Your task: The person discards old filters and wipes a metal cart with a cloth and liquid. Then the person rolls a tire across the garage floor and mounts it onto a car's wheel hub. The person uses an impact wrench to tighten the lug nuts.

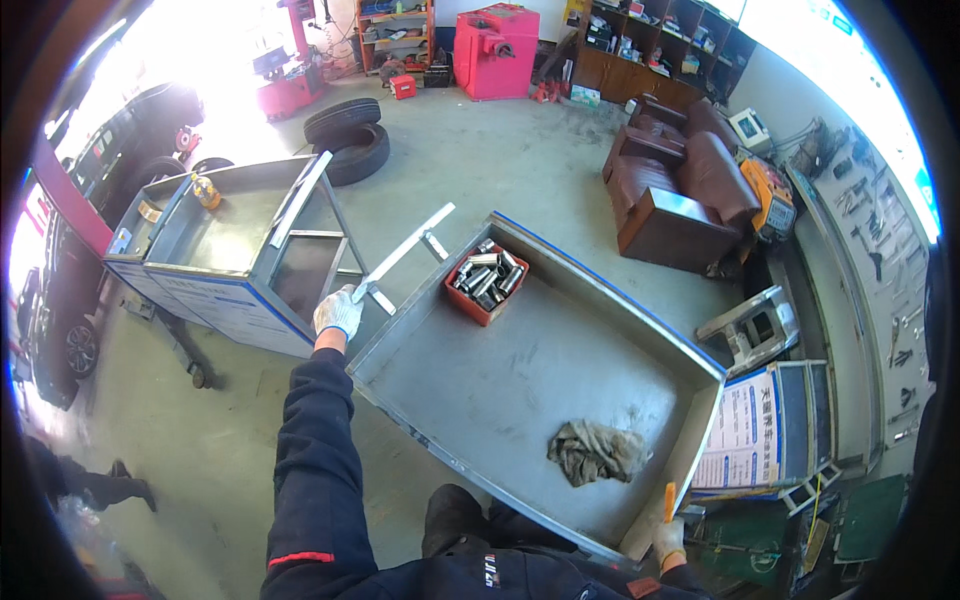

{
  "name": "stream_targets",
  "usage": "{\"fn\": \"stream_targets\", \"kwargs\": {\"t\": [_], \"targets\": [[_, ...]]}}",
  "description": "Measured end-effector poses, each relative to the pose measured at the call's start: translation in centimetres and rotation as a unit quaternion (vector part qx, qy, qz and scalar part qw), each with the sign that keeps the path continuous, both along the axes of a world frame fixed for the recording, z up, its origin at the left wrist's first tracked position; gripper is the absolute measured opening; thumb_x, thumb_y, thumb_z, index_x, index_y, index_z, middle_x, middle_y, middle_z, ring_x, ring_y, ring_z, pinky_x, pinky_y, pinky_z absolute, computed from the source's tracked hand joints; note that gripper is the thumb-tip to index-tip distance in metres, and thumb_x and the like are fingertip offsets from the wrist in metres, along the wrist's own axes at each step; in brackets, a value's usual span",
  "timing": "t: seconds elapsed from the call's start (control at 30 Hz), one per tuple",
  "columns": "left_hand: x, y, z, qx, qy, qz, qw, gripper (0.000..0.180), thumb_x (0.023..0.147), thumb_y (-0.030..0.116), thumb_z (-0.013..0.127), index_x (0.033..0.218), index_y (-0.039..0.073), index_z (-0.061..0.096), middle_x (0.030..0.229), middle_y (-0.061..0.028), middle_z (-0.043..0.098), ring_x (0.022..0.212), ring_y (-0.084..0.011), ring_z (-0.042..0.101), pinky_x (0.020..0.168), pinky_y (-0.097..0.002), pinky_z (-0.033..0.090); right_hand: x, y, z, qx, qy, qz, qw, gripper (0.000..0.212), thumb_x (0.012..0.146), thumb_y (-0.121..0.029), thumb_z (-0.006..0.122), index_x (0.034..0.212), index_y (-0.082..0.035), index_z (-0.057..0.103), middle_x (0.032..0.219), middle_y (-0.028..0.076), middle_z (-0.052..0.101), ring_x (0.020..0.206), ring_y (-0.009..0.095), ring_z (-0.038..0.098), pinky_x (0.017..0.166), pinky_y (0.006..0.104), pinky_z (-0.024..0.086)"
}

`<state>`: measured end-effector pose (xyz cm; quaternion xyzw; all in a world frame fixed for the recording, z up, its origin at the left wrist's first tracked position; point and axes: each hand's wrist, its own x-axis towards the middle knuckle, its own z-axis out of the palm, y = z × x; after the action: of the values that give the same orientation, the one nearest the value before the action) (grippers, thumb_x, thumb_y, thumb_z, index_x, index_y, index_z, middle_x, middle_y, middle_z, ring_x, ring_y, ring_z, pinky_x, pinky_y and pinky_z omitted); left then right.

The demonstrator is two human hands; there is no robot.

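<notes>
One bar [410, 244] sits in my left hand [338, 314] in the head view: white glove, fingers curled closed around its near end, just off the left side of the tray [500, 375]. My right hand [668, 541], also gloved, is at the tray's near right corner, closed on an orange stick [669, 502] that points up; finger detail too small to tell. Tray is in front of me, turned at an angle. Red bin [470, 307] full of sockets [490, 272] in its far left corner; crumpled grey rag [597, 452] on its floor, toward my right hand. Cart [205, 290] beyond my left hand, yellow bottle [206, 192] on top. Tires [352, 155] behind the cart, brown sofa [670, 215] far right.
</notes>
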<state>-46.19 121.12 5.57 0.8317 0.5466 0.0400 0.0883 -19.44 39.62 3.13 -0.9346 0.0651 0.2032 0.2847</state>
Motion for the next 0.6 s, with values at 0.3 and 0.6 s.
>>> {"fn": "stream_targets", "kwargs": {"t": [0.3, 0.6], "targets": [[6.2, 11.4, -0.1, -0.037, -0.014, -0.067, 0.997, 0.031, 0.102, 0.039, 0.068, 0.119, 0.014, 0.072, 0.11, -0.0158, 0.081, 0.107, -0.0378, 0.077, 0.093, -0.0515, 0.06, -1.1, 4.8, -3.5, 0.011, 0.064, -0.04, 0.997, 0.026, 0.081, -0.015, 0.091, 0.091, 0.001, 0.074, 0.082, 0.004, 0.07, 0.069, 0.016, 0.062, 0.063, 0.0383, 0.052], [4.4, 19.8, -0.1, -0.049, -0.012, -0.036, 0.998, 0.031, 0.102, 0.039, 0.068, 0.12, 0.015, 0.073, 0.106, -0.0161, 0.081, 0.104, -0.0379, 0.078, 0.091, -0.051, 0.061, 3.1, 18.3, 0.0, -0.231, 0.028, 0.044, 0.972, 0.062, 0.089, -0.028, 0.086, 0.125, 0.016, 0.061, 0.111, 0.022, 0.072, 0.103, 0.031, 0.069, 0.093, 0.045, 0.055]]}}
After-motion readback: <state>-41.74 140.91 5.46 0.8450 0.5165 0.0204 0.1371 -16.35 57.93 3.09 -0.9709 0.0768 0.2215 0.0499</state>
